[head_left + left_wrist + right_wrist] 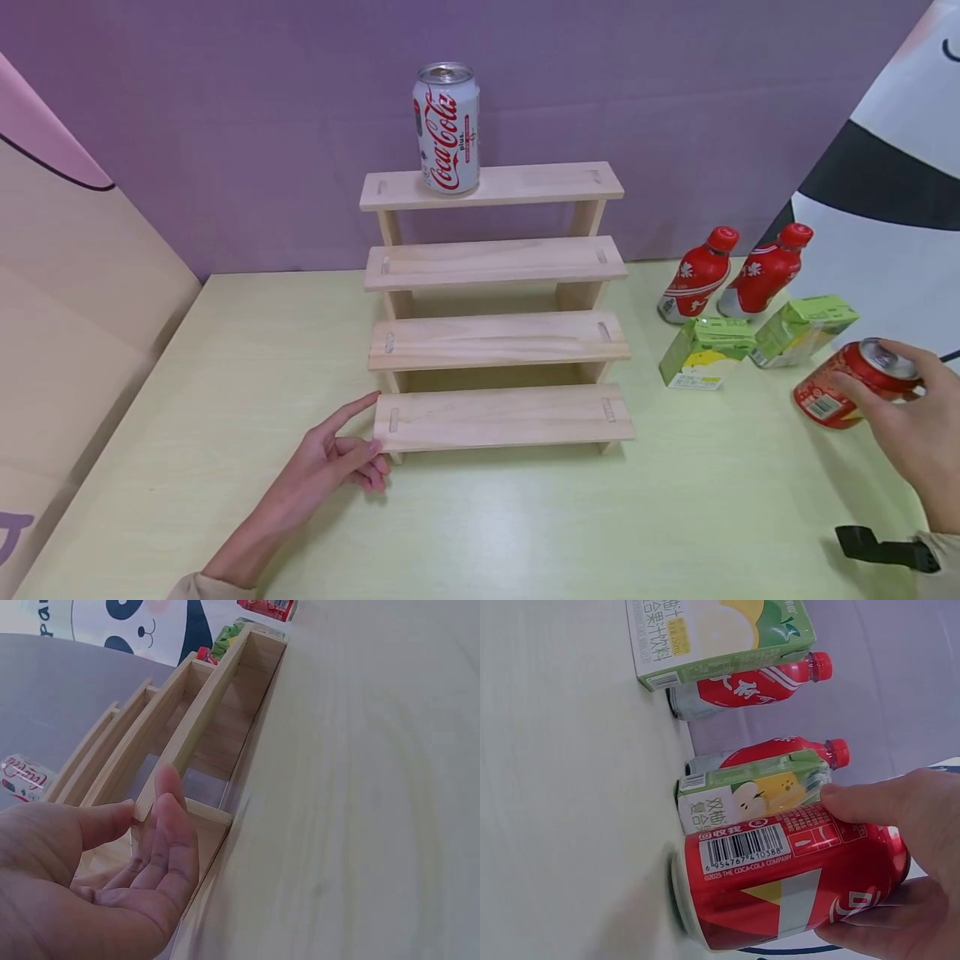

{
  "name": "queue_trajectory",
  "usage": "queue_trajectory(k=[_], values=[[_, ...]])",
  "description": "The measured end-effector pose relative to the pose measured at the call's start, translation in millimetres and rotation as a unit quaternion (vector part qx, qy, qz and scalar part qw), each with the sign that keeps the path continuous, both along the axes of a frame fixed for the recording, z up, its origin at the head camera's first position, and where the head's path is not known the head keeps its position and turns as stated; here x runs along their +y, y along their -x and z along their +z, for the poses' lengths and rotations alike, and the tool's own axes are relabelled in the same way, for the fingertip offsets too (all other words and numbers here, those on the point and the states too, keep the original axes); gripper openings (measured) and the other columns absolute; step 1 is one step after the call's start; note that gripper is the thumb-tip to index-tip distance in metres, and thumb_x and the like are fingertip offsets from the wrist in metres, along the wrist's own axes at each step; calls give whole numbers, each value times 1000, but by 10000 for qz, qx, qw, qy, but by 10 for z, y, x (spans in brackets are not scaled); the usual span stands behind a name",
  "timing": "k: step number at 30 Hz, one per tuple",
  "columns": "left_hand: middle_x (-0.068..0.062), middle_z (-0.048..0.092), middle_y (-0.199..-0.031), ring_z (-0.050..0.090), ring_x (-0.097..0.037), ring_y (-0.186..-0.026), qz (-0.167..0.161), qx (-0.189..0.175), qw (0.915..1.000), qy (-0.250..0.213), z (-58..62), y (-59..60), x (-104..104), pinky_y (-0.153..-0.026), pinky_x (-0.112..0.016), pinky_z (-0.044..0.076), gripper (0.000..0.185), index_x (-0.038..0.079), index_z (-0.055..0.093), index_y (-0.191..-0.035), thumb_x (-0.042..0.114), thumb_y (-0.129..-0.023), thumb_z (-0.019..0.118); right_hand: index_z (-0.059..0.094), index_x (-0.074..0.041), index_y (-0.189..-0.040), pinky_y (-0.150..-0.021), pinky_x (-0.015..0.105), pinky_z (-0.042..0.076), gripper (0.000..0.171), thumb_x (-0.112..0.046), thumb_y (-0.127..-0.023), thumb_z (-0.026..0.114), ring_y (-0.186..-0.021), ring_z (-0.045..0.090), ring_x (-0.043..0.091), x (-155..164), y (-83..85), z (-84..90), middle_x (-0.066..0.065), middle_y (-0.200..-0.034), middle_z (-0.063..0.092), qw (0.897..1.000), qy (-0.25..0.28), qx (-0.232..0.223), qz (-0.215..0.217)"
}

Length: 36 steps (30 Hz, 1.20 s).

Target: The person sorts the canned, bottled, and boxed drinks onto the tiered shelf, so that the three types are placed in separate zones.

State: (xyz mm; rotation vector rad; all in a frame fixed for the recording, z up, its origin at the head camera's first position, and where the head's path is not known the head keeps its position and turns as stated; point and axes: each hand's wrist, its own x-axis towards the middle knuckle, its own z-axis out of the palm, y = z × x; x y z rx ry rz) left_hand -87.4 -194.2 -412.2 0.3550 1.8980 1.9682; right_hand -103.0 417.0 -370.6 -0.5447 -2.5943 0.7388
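Red can (855, 385) at right edge — gripped by right hand (918, 429); left hand (337, 458) spread, fingertips against wooden rack (498, 333) — lower centre.

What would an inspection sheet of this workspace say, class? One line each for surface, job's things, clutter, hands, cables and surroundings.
Surface: pale green table, bare at the near edge.
Job's things: red can, tilted; four-step wooden rack; white cola can upright on the top step.
Clutter: two red bottles and two green cartons right of the rack.
Hands: right hand grips the red can; left hand touches the lowest step's end.
Cables: nothing seen.
Surroundings: purple backdrop, printed panels at both sides.
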Motion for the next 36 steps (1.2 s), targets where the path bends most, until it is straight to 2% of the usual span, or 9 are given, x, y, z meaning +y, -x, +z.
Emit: queue_trajectory(k=[2, 4, 7, 9, 11, 16, 25, 29, 36], values=[[-27, 62, -85, 63, -36, -71, -7, -15, 10000, 3, 5, 0, 4, -67, -41, 53, 62, 18, 18, -143, 13, -91, 52, 26, -17, -142, -100, 41, 35, 63, -28, -88, 56, -120, 34, 40, -22, -10, 31, 19, -140, 30, 9998, 59, 125, -146], [-27, 62, -85, 63, -36, -71, -12, -27, 10000, 7, 10, 0, 11, -67, -41, 53, 62, 18, 18, -143, 13, -91, 52, 30, -22, -140, -101, 26, 34, 60, -25, -87, 57, -121, 37, 27, -68, -24, 75, 13, -140, 34, 9986, 135, 397, -307], [-27, 62, -85, 63, -36, -71, -4, -49, 10000, 2, 16, 0, 15, -67, -42, 53, 63, 18, 18, -143, 13, -91, 53, 35, -28, -137, -96, 12, 30, 58, -22, -85, 60, -120, 38, 18, -125, -49, 140, 7, -137, 38, 9955, 81, 854, -392], [-27, 62, -85, 63, -35, -71, 20, -68, 10000, 7, 18, 0, 16, -68, -41, 53, 63, 18, 18, -143, 14, -91, 53, 37, -31, -136, -99, 13, 28, 57, -20, -85, 61, -122, 38, 14, -166, -73, 186, 4, -137, 40, 9925, -17, 1176, -341], [-26, 62, -85, 63, -35, -71, 64, -108, 9999, 10, 20, 1, 16, -68, -41, 53, 63, 19, 19, -143, 14, -90, 54, 38, -32, -135, -100, 13, 27, 57, -18, -85, 61, -125, 38, 17, -192, -97, 229, 2, -137, 40, 9895, -188, 1411, -258], [-27, 62, -85, 62, -36, -72, 68, -111, 9999, -10, 11, 5, 14, -67, -40, 53, 62, 19, 19, -143, 13, -91, 53, 39, -35, -133, -101, 14, 26, 56, -15, -85, 60, -125, 36, 8, -304, -156, 385, -7, -136, 40, 9845, -230, 1739, -83], [-28, 61, -85, 62, -36, -72, 95, -117, 9999, -10, 14, 0, 17, -67, -40, 53, 63, 20, 19, -143, 13, -91, 53, 43, -32, -132, -98, 9, 27, 57, -9, -84, 61, -121, 37, -1, -558, -173, 683, -11, -134, 43, 9780, -491, 1973, 466], [-29, 61, -85, 62, -36, -71, 62, -52, 10000, -27, 24, -4, 16, -67, -41, 53, 63, 19, 19, -143, 13, -91, 53, 44, -29, -132, -94, 5, 27, 56, -7, -83, 61, -121, 37, 0, -668, -166, 778, -12, -134, 42, 9767, -461, 1975, 704], [-27, 62, -85, 62, -35, -71, 56, -74, 10000, -14, 36, -7, 20, -67, -40, 53, 63, 19, 19, -143, 13, -91, 53, 44, -33, -131, -86, 0, 29, 56, -8, -84, 61, -121, 39, 3, -797, -133, 895, -15, -132, 43, 9749, -311, 1959, 1016]])
